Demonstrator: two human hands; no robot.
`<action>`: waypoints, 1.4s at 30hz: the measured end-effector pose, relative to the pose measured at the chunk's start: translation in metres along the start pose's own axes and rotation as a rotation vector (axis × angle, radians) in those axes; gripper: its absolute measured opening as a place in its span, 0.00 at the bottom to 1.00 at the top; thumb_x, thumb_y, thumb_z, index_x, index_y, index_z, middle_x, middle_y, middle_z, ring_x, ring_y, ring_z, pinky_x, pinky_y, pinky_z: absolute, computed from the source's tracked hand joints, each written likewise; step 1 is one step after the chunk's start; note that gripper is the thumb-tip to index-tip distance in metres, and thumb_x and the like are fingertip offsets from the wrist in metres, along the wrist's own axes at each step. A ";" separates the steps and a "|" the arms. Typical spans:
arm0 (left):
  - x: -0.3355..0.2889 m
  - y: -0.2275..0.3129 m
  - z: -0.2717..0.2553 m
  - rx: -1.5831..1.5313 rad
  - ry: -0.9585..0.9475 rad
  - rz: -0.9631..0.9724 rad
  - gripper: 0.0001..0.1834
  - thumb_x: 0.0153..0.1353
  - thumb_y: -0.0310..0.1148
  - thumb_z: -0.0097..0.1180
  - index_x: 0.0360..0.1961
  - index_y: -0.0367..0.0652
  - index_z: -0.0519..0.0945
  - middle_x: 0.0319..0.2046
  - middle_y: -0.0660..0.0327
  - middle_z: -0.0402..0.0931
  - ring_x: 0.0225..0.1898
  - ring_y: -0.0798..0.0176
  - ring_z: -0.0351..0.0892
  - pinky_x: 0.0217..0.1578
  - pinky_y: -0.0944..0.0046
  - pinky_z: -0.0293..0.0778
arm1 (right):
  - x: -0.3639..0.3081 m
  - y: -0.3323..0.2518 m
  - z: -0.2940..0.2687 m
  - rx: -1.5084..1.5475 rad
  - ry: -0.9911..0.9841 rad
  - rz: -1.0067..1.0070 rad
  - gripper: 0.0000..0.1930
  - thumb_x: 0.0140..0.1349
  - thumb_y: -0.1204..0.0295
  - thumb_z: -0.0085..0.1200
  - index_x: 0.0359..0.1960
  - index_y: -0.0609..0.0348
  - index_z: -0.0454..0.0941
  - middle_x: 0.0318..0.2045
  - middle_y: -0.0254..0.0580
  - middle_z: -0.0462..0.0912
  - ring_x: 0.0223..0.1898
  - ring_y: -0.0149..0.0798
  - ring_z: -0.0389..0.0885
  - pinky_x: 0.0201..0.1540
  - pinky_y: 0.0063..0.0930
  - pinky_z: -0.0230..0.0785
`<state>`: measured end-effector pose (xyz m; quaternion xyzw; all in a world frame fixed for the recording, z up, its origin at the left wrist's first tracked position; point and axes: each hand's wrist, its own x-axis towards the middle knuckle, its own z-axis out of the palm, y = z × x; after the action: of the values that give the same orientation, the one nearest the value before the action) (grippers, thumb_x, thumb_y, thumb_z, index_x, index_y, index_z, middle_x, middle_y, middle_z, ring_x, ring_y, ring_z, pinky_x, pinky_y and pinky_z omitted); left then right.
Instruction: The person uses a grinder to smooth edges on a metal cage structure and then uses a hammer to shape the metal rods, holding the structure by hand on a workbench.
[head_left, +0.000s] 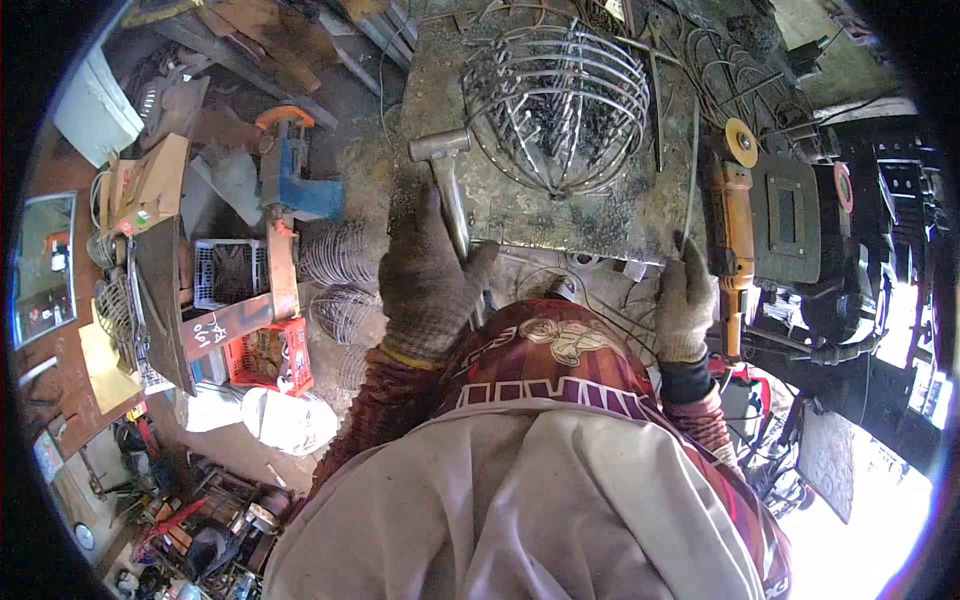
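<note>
Both hands wear grey knitted gloves. My left hand point(430, 285) is closed round the metal handle of a hammer point(452, 200), whose head points away from me over the left edge of a worn metal table point(590, 225). On the table lies a rounded cage of bent metal rods point(555, 188), its curved bars meeting at the near end. My right hand point(687, 310) is at the table's near right corner, its fingers closed on a thin metal rod point(693, 170) that runs away along the right edge. Part of that grip is hidden by the glove.
Right of the table lies an orange angle grinder point(737, 215) with a yellow disc. Loose rods and cables point(720, 70) crowd the far right. At the left are coiled wire rings point(340, 255), a blue machine point(305, 185), a red crate point(270, 358) and a white crate point(228, 272).
</note>
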<state>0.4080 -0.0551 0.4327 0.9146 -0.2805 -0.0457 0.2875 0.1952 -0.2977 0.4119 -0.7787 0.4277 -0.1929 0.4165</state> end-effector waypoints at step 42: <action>0.325 -0.026 -0.002 0.622 -0.364 0.523 0.27 0.66 0.32 0.61 0.67 0.59 0.75 0.59 0.49 0.80 0.60 0.41 0.80 0.62 0.46 0.75 | -0.014 0.104 -0.132 0.275 -0.296 0.538 0.18 0.62 0.64 0.67 0.52 0.59 0.83 0.27 0.26 0.80 0.19 0.23 0.70 0.22 0.21 0.62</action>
<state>0.6939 -0.2118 0.4450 0.8330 -0.5489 -0.0450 -0.0534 0.0481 -0.3801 0.4048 -0.5939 0.5230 -0.0169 0.6112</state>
